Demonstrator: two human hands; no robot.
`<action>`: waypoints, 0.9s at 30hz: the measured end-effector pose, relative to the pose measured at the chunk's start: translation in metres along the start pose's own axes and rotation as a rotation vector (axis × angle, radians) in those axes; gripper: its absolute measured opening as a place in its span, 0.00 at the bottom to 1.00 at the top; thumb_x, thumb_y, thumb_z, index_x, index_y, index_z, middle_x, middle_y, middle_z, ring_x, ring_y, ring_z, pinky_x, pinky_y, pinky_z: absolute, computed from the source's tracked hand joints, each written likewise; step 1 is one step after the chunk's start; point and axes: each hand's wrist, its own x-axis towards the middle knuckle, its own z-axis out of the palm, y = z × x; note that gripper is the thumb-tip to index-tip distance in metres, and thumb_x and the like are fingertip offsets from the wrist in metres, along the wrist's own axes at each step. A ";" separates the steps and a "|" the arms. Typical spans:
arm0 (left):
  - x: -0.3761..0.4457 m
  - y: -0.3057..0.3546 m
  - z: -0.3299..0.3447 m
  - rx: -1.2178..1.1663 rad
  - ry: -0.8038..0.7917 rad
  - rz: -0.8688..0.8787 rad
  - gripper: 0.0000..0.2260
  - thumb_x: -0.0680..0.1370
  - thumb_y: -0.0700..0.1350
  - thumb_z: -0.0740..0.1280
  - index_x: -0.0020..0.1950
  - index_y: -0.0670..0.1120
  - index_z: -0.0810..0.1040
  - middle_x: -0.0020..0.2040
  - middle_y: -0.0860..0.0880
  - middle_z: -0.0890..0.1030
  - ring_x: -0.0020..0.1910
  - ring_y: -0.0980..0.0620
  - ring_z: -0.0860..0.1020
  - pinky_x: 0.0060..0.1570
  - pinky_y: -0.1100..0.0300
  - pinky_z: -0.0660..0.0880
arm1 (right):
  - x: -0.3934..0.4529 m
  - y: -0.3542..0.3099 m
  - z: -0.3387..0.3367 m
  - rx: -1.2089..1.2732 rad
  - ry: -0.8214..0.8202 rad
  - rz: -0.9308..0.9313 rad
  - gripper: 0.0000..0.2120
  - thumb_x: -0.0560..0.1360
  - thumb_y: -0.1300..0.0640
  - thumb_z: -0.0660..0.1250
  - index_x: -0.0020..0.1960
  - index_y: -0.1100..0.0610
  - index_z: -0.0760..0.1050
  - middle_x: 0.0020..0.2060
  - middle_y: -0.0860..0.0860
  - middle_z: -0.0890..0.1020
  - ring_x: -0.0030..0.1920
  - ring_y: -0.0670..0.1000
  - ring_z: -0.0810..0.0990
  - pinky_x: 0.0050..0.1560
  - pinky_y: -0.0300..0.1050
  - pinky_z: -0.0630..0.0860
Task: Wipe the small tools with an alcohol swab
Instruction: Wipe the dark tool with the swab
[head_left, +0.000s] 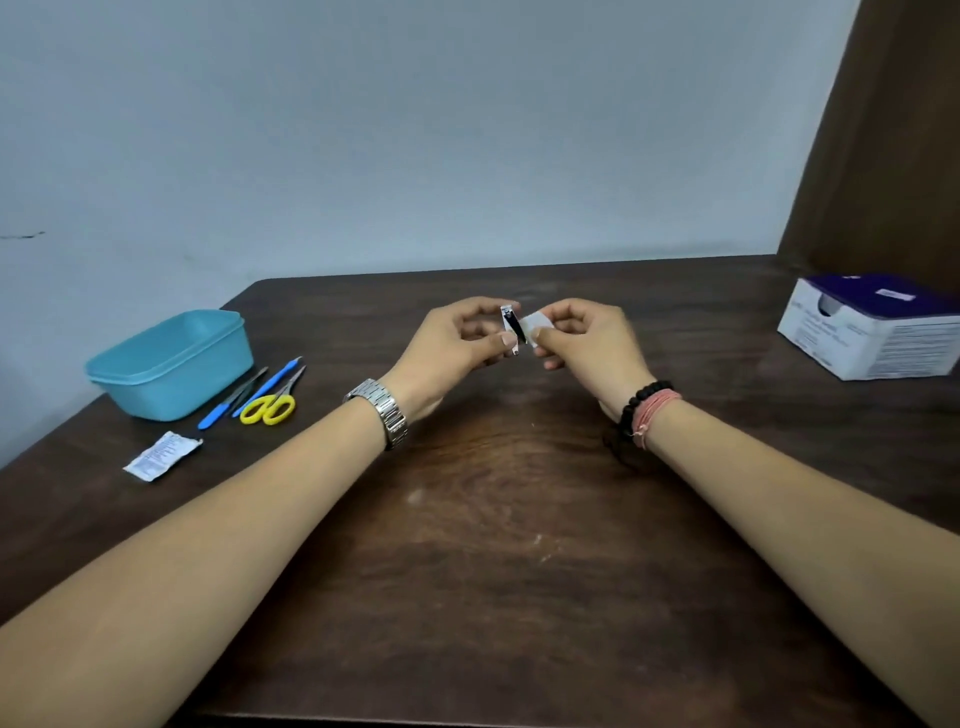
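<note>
- Pinched between thumb and curled fingers of the left hand, a small nail clipper is held above the middle of the dark wooden table; its long axis runs roughly away from the person, tilted a little, with the metal end pointing toward the far wall.
- Far left on the table, a turquoise tub stands near the edge.
- Just beside the tub lie two blue-handled tools and a slim grey tool, all slanting from near-left to far-right.
- Yellow-handled scissors lie parallel to them, blades pointing to the far right.
- In front of these, a torn white sachet lies flat.
- At centre, the right hand pinches a white swab with thumb and fingertips, pressing it against the clipper's right side.
- A metal watch sits on the left wrist; dark beads and a pink cord circle the right.
- Far right, a white and purple box rests near the table edge.
</note>
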 end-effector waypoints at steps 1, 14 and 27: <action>0.000 -0.001 -0.001 -0.004 0.011 0.005 0.13 0.76 0.35 0.71 0.60 0.45 0.80 0.41 0.47 0.83 0.41 0.52 0.78 0.43 0.64 0.76 | -0.001 0.000 0.001 0.008 -0.031 -0.003 0.07 0.74 0.63 0.71 0.40 0.53 0.81 0.32 0.52 0.83 0.35 0.50 0.82 0.35 0.40 0.77; -0.010 -0.001 -0.003 0.242 0.165 0.055 0.13 0.73 0.39 0.74 0.56 0.51 0.83 0.36 0.50 0.85 0.38 0.54 0.82 0.49 0.57 0.80 | -0.007 0.000 0.009 -0.074 -0.110 0.038 0.02 0.72 0.60 0.73 0.42 0.54 0.82 0.34 0.52 0.84 0.33 0.44 0.80 0.36 0.40 0.77; -0.017 0.008 -0.001 0.964 0.153 0.127 0.19 0.73 0.44 0.66 0.63 0.55 0.79 0.44 0.55 0.79 0.49 0.50 0.79 0.46 0.58 0.71 | -0.017 -0.018 0.005 0.252 -0.264 0.307 0.08 0.78 0.56 0.68 0.48 0.60 0.81 0.34 0.52 0.83 0.32 0.45 0.78 0.30 0.35 0.71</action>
